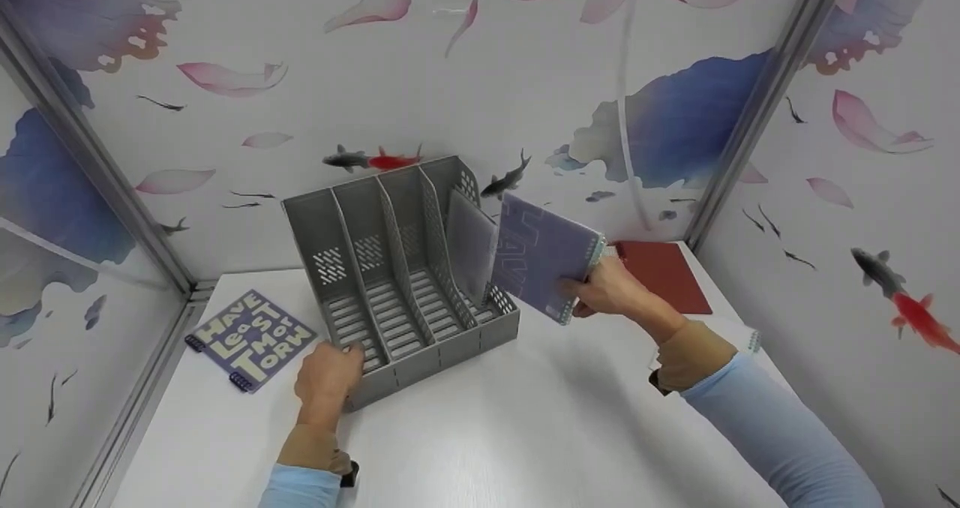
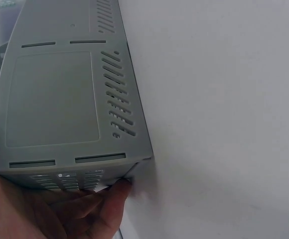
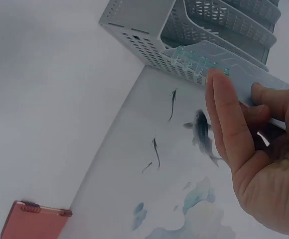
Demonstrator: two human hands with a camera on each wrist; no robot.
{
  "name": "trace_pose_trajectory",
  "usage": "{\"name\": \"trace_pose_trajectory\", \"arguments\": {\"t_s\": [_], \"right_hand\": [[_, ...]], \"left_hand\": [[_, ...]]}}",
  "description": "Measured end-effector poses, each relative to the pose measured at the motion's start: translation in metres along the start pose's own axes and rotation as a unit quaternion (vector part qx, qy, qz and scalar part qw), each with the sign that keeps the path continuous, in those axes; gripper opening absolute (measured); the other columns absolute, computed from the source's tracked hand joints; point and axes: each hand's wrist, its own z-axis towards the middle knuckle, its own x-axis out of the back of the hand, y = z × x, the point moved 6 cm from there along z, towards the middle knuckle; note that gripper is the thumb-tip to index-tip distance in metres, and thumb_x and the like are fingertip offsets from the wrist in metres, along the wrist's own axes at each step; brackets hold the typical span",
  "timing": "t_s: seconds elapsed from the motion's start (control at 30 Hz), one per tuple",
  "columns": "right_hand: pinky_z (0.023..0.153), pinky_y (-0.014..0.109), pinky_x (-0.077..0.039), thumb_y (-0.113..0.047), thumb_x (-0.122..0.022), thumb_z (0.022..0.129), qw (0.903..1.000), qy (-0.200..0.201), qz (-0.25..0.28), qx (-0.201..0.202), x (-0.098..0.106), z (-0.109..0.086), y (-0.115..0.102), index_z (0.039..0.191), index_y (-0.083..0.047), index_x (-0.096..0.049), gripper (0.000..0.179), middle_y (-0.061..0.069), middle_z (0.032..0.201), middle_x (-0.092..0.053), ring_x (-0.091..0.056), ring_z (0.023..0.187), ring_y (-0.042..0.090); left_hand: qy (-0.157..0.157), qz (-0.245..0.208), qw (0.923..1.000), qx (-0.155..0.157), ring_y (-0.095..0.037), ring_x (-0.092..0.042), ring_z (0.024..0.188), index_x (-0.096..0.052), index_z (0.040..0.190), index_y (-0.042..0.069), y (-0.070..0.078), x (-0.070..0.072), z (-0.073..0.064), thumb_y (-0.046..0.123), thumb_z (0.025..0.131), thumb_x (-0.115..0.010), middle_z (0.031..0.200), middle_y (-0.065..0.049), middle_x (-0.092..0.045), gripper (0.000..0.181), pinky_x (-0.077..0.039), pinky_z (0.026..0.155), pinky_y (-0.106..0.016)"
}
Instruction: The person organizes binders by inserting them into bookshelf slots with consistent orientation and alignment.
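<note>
A grey file organizer (image 1: 457, 348) with several upright compartments stands at an angle on the table. My left hand (image 1: 327, 380) grips its front left corner; in the left wrist view the fingers (image 2: 112, 209) curl under the organizer's edge. My right hand (image 1: 611, 289) pinches a purple spiral notebook (image 1: 541, 249) by its coil side, thumb on the cover. That notebook is raised and tilted just right of the organizer. Inside the rightmost compartment stands a translucent-covered notebook (image 1: 470, 245). In the right wrist view, the held notebook (image 3: 204, 52) overlaps the organizer's side.
Flat on the table left of the organizer lies a purple spiral notebook with large lettering (image 1: 253, 339). A red-brown notebook (image 1: 664, 277) lies at the back right. Partly behind the right forearm is a white spiral notebook (image 1: 739, 335). Printed wall panels stand around the table.
</note>
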Motion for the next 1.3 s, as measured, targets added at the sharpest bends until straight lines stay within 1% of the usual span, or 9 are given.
{"name": "trace_pose_trajectory", "arguments": {"t_s": [0.17, 0.3, 0.43, 0.6, 0.8, 0.87, 0.97, 1.17, 1.3], "right_hand": [[0.062, 0.030, -0.061, -0.015, -0.069, 0.110, 0.9991, -0.030, -0.029, 0.010, -0.014, 0.006, -0.017, 0.171, -0.010, -0.043, 0.067, 0.031, 0.149, -0.071, -0.080, 0.089, 0.031], [0.058, 0.027, -0.055, -0.013, -0.065, 0.110, 0.9980, -0.044, -0.035, 0.031, -0.025, 0.012, -0.031, 0.172, -0.008, -0.042, 0.066, 0.031, 0.147, -0.072, -0.074, 0.075, 0.021], [0.057, 0.026, -0.052, -0.012, -0.065, 0.110, 0.9982, -0.049, -0.025, 0.024, -0.037, 0.019, -0.039, 0.168, -0.005, -0.047, 0.062, 0.031, 0.139, -0.076, -0.065, 0.059, 0.017], [0.059, 0.026, -0.054, -0.012, -0.065, 0.111, 0.9983, -0.058, -0.006, -0.006, -0.053, 0.027, -0.045, 0.167, -0.006, -0.050, 0.058, 0.027, 0.127, -0.078, -0.065, 0.066, 0.018], [0.052, 0.024, -0.045, -0.009, -0.060, 0.107, 0.9984, -0.052, 0.016, -0.012, -0.074, 0.039, -0.049, 0.142, 0.004, -0.065, 0.037, 0.006, 0.077, -0.067, -0.066, 0.058, 0.014], [0.050, 0.023, -0.045, -0.009, -0.059, 0.106, 0.9988, -0.046, 0.015, -0.007, -0.082, 0.044, -0.052, 0.133, 0.006, -0.067, 0.032, 0.002, 0.069, -0.063, -0.065, 0.055, 0.013], [0.051, 0.023, -0.047, -0.009, -0.057, 0.106, 0.9993, -0.036, 0.012, -0.004, -0.093, 0.052, -0.055, 0.131, 0.009, -0.068, 0.032, 0.000, 0.067, -0.063, -0.065, 0.055, 0.012], [0.052, 0.022, -0.051, -0.006, -0.055, 0.105, 0.9998, -0.016, 0.011, 0.000, -0.112, 0.064, -0.059, 0.142, 0.011, -0.063, 0.042, 0.001, 0.069, -0.061, -0.066, 0.056, 0.013], [0.056, 0.024, -0.057, -0.005, -0.054, 0.105, 1.0000, -0.006, 0.001, -0.003, -0.120, 0.070, -0.059, 0.137, 0.012, -0.065, 0.038, 0.000, 0.072, -0.059, -0.064, 0.058, 0.011]], "left_hand": [[0.002, -0.002, 1.0000, 0.002, -0.042, -0.074, 0.100, -0.065, 0.134, -0.013, 0.000, 0.000, -0.002, 0.043, 0.105, -0.050, 0.120, -0.031, -0.076, 0.065, -0.055, 0.076, -0.052], [0.000, -0.005, 1.0000, 0.000, -0.043, -0.074, 0.103, -0.065, 0.135, -0.012, 0.000, 0.000, -0.003, 0.043, 0.106, -0.051, 0.123, -0.032, -0.076, 0.064, -0.056, 0.081, -0.054], [-0.002, -0.007, 1.0000, 0.002, -0.046, -0.075, 0.108, -0.064, 0.137, -0.013, 0.001, 0.000, -0.003, 0.043, 0.106, -0.051, 0.126, -0.033, -0.075, 0.065, -0.057, 0.085, -0.057], [-0.002, -0.004, 1.0000, -0.001, -0.044, -0.075, 0.104, -0.065, 0.135, -0.012, 0.000, -0.001, -0.002, 0.044, 0.106, -0.051, 0.123, -0.032, -0.076, 0.065, -0.056, 0.081, -0.054], [-0.003, -0.002, 1.0000, -0.003, -0.040, -0.075, 0.095, -0.065, 0.134, -0.012, -0.001, 0.000, -0.001, 0.045, 0.106, -0.051, 0.119, -0.031, -0.077, 0.065, -0.054, 0.071, -0.047], [-0.001, 0.000, 1.0000, -0.002, -0.040, -0.075, 0.095, -0.064, 0.135, -0.012, -0.002, 0.001, -0.001, 0.045, 0.106, -0.050, 0.120, -0.031, -0.077, 0.066, -0.054, 0.072, -0.048], [0.002, 0.000, 1.0000, -0.002, -0.041, -0.075, 0.097, -0.065, 0.134, -0.012, -0.002, 0.001, -0.001, 0.045, 0.107, -0.051, 0.120, -0.032, -0.077, 0.065, -0.055, 0.075, -0.050], [0.001, -0.003, 1.0000, -0.001, -0.041, -0.074, 0.098, -0.065, 0.135, -0.012, -0.001, 0.000, -0.002, 0.045, 0.107, -0.051, 0.120, -0.031, -0.076, 0.065, -0.055, 0.077, -0.051], [0.000, -0.002, 1.0000, -0.002, -0.043, -0.074, 0.102, -0.063, 0.139, -0.013, 0.000, -0.001, -0.002, 0.045, 0.107, -0.050, 0.125, -0.033, -0.075, 0.067, -0.056, 0.080, -0.053]]}}
